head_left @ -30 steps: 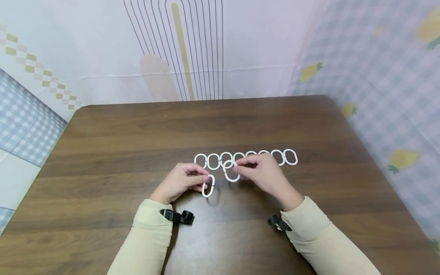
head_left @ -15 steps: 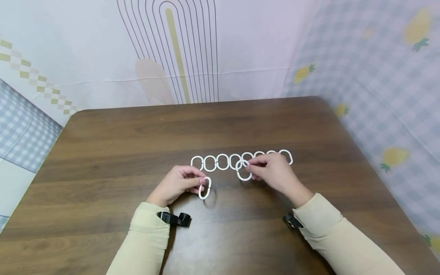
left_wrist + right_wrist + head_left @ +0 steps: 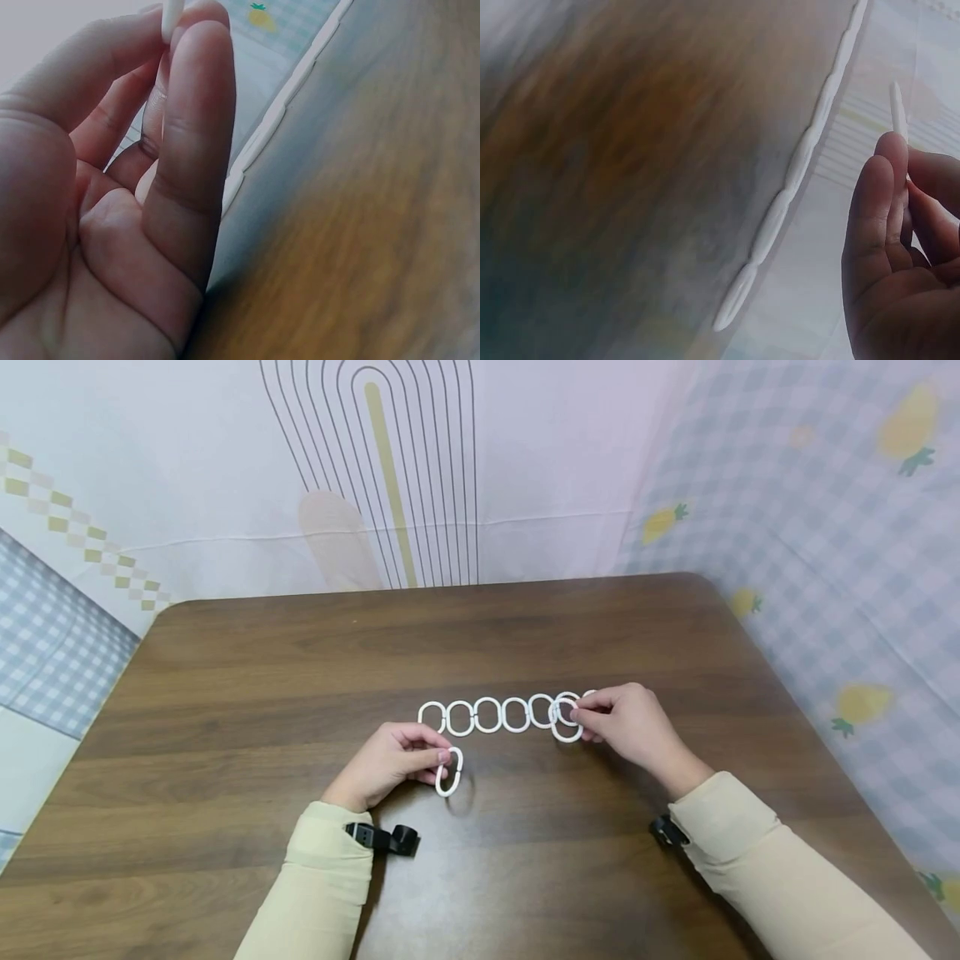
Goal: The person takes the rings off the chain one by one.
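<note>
White oval shower curtain rings (image 3: 487,699) lie side by side in a row across the middle of the table. Just in front of the row's left end, my left hand (image 3: 386,764) pinches a separate ring (image 3: 446,794) between thumb and fingers; its edge shows at the top of the left wrist view. My right hand (image 3: 637,727) grips another ring (image 3: 567,741) by its right side, at the row's right part. In the head view this ring overlaps the row, and the hand hides the rings at that end. The right wrist view shows the held ring (image 3: 898,109) edge-on above the fingertips.
The brown wooden table (image 3: 300,652) has rounded far corners. Behind it hangs a pale patterned cloth (image 3: 555,460), with blue checked cloth (image 3: 810,568) to the right. Black straps with small cameras sit on both wrists.
My right hand has moved rightward along the row with its ring, uncovering the rings in the middle. My left hand stays nearly still with its ring. The head view has shifted slightly.
</note>
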`<state>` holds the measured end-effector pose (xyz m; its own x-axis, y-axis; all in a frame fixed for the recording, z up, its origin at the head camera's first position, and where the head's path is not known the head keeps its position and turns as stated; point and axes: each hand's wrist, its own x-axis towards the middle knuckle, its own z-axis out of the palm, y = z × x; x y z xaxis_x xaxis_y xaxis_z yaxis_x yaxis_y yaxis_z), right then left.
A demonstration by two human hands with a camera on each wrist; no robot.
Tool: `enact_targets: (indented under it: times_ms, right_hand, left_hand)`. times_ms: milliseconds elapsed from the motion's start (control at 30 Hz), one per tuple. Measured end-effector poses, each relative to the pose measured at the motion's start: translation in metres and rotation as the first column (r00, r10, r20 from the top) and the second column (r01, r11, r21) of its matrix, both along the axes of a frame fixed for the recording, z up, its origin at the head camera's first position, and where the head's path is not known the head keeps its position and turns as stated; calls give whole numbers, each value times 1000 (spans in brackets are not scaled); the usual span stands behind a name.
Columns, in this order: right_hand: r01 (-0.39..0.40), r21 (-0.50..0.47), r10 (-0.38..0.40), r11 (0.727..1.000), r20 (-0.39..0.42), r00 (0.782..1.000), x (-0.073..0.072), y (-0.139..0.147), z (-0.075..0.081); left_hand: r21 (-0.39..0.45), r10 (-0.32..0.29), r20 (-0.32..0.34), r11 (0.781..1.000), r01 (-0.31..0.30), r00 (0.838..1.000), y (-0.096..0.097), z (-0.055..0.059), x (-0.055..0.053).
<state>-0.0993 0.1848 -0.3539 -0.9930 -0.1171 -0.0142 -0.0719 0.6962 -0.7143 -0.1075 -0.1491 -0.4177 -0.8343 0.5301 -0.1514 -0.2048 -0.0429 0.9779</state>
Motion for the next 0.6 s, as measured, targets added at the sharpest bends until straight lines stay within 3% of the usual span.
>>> enact_targets:
  times_ms: [600]
  right_hand:
    - [46, 88, -50, 995, 46, 998, -11, 37, -5]
  left_hand:
    - [16, -1, -12, 1000, 1, 1000, -1, -2, -1]
